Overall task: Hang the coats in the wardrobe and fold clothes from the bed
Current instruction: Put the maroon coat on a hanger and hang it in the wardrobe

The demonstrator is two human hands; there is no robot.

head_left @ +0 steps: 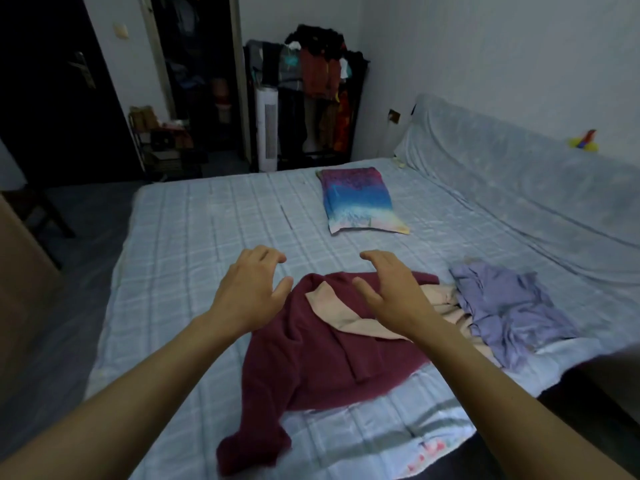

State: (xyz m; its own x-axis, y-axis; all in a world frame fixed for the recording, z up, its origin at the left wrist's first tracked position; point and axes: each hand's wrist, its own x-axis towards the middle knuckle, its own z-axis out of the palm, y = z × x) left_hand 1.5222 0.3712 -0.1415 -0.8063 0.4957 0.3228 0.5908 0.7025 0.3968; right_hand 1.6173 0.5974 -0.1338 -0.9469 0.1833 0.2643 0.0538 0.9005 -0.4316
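A maroon sweater point(311, 362) lies spread on the light blue checked bed point(194, 237), one sleeve trailing toward the near edge. A pale pink garment point(336, 310) lies partly on it and under it to the right. Beside them sits a crumpled lavender shirt point(509, 310). My left hand point(249, 289) hovers just left of the sweater's top edge, fingers spread and curled, holding nothing. My right hand point(391, 292) hovers over the sweater's upper part and the pink garment, fingers apart, empty.
A multicoloured pillow point(356, 202) lies farther up the bed. A covered headboard point(519, 168) runs along the right. Beyond the bed stand a full clothes rack point(311, 91), a white tower fan point(268, 129) and an open dark wardrobe point(197, 74). A dark door point(52, 91) is at left.
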